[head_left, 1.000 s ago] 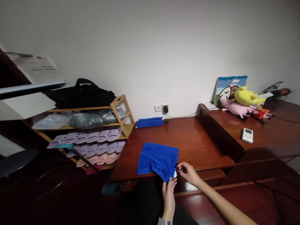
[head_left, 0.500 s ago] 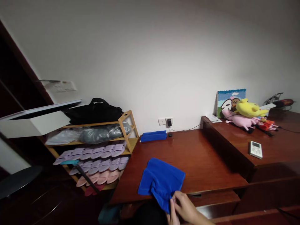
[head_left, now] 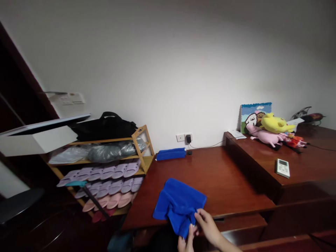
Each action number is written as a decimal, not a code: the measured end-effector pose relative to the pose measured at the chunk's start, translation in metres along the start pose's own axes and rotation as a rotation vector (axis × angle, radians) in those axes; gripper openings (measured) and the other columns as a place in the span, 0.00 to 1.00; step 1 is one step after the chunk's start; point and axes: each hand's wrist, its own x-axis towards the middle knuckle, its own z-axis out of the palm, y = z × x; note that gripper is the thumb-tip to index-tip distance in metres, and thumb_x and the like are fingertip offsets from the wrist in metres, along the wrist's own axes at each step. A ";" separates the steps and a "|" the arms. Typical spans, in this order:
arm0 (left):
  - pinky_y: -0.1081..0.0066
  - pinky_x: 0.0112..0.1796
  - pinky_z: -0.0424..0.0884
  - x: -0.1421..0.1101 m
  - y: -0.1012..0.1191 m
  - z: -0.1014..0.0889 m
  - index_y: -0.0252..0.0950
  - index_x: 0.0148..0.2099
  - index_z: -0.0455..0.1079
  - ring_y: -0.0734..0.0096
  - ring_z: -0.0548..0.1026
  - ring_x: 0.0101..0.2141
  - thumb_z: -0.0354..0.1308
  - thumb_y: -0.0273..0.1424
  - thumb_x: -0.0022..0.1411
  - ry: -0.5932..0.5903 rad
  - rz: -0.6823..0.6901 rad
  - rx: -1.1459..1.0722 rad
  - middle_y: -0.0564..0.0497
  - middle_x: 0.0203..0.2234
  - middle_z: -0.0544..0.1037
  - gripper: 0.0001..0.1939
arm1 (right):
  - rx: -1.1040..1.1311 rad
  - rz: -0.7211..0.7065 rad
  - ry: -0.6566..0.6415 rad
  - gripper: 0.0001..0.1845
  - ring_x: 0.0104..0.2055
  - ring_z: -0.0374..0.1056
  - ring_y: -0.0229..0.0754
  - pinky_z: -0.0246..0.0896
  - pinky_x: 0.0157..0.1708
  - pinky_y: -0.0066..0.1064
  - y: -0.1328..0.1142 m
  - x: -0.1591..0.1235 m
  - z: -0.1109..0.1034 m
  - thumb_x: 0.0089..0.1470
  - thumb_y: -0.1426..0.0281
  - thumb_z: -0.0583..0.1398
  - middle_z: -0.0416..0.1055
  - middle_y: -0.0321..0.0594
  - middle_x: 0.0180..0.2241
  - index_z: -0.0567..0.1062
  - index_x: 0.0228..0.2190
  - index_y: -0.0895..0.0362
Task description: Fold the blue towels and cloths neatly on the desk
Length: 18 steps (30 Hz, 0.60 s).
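Observation:
A blue towel (head_left: 181, 197) lies partly spread on the brown wooden table (head_left: 210, 175), its near corner bunched up and hanging over the front edge. My left hand (head_left: 187, 241) comes up from the bottom of the view and pinches that hanging corner between thumb and fingers. To its right, my right hand (head_left: 207, 225) grips the towel's edge a little higher, thumb and forefinger closed on the cloth. Farther back on the table rests a folded blue towel (head_left: 171, 154), which neither hand touches.
A wooden rack (head_left: 143, 147) with lilac and pink slippers (head_left: 110, 171) stands left of the table, a black bag (head_left: 107, 127) on top. On the higher surface at right are plush toys (head_left: 277, 122) and a white remote-like device (head_left: 282, 168). A black plug (head_left: 188, 139) sits in the wall socket.
The two hands have moved slightly apart along the towel's near edge, and the cloth there is more bunched. My left hand is lower left of the right one. The view has shifted slightly.

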 end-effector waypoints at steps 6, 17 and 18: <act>0.69 0.34 0.81 -0.014 0.035 -0.010 0.38 0.36 0.79 0.63 0.82 0.31 0.79 0.43 0.38 0.134 0.073 -0.113 0.50 0.31 0.83 0.24 | 0.002 -0.097 0.186 0.36 0.24 0.72 0.44 0.66 0.27 0.34 -0.054 0.006 -0.027 0.47 0.32 0.61 0.71 0.32 0.20 0.71 0.32 0.53; 0.81 0.34 0.78 0.003 0.216 -0.076 0.39 0.33 0.69 0.79 0.76 0.29 0.59 0.19 0.61 0.269 0.161 -0.537 0.57 0.26 0.75 0.10 | 0.419 -0.254 0.692 0.17 0.23 0.71 0.35 0.70 0.27 0.24 -0.171 -0.016 -0.166 0.47 0.59 0.71 0.68 0.28 0.20 0.71 0.27 0.55; 0.82 0.33 0.77 0.006 0.227 -0.081 0.40 0.34 0.69 0.80 0.76 0.28 0.57 0.19 0.63 0.288 0.167 -0.534 0.57 0.26 0.75 0.09 | 0.464 -0.244 0.742 0.14 0.22 0.70 0.34 0.70 0.25 0.23 -0.178 -0.022 -0.176 0.48 0.62 0.69 0.68 0.28 0.20 0.71 0.28 0.55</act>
